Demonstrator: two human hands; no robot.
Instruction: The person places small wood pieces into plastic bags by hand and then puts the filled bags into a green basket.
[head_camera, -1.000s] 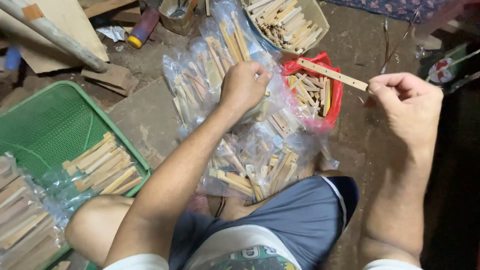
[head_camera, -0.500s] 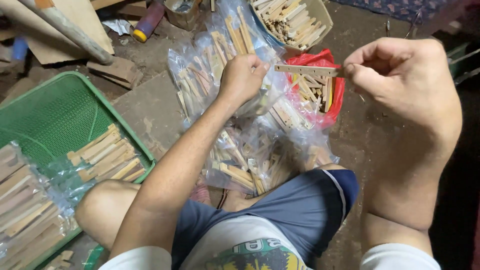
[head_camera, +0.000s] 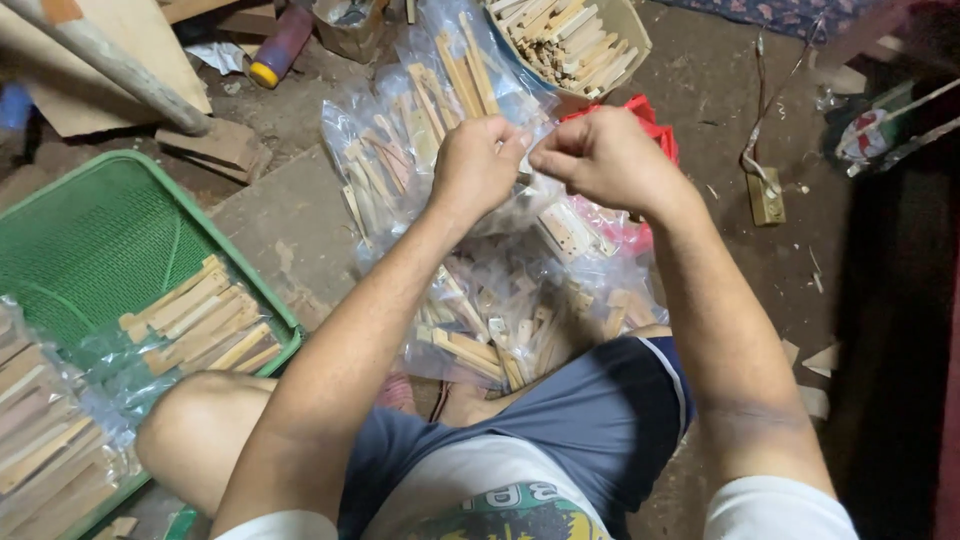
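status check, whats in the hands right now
Left hand and right hand together, pinching the mouth of a clear bag of wooden sticks. More bagged sticks below. Green basket off left, apart.

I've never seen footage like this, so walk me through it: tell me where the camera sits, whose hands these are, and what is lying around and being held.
There is one picture, taken by a camera worn on a person's head, looking down at their own lap and arms. No machine is involved. The left hand and right hand meet, fingers pinched together, over a clear plastic bag of wooden sticks; exactly what the fingers pinch is hidden. More bagged sticks lie on the floor by the knees. On the left, a green mesh tray holds further bagged sticks. A basket of loose sticks sits at the top, with a red bag behind the right hand.
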